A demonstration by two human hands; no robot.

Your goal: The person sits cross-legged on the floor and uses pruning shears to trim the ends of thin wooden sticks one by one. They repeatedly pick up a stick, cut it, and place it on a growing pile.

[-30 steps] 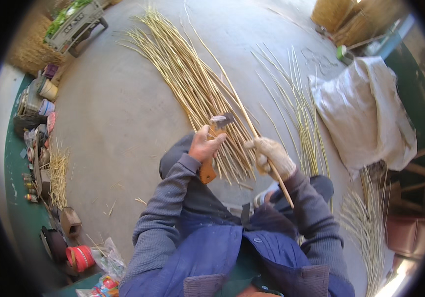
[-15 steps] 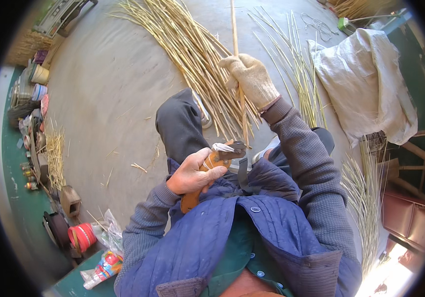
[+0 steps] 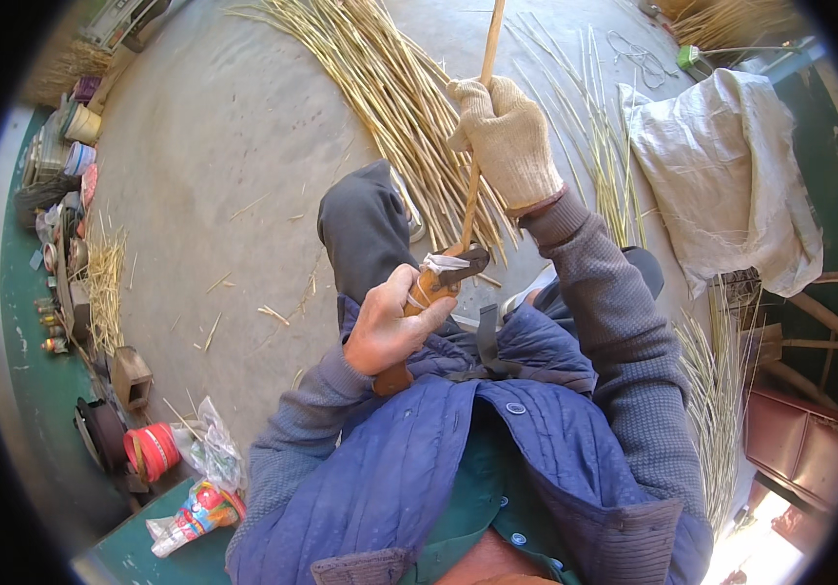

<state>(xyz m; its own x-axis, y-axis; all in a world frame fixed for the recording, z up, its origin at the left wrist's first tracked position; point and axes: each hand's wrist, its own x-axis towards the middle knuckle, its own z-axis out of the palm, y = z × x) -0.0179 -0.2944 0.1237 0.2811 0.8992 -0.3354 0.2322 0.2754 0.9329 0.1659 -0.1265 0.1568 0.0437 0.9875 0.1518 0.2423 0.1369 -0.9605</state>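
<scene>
A thick bundle of straw-coloured stalks is lying across the grey floor ahead, with one dark-trousered knee jutting up beside it. Thin greenish stems are spreading to its right, and a crumpled, pale woven sack is slumping beyond them. Along the left wall, loose straw, a hollow wooden block and a round red roll are sitting in clutter. Between the knees, the bare left hand is gripping a smooth wooden-handled tool bound with white cloth, its dark, curved metal head facing right. The right hand, in a knitted cream glove, is closing around a slender, smooth stalk, which is slanting down to the tool's head, apparently touching it.
</scene>
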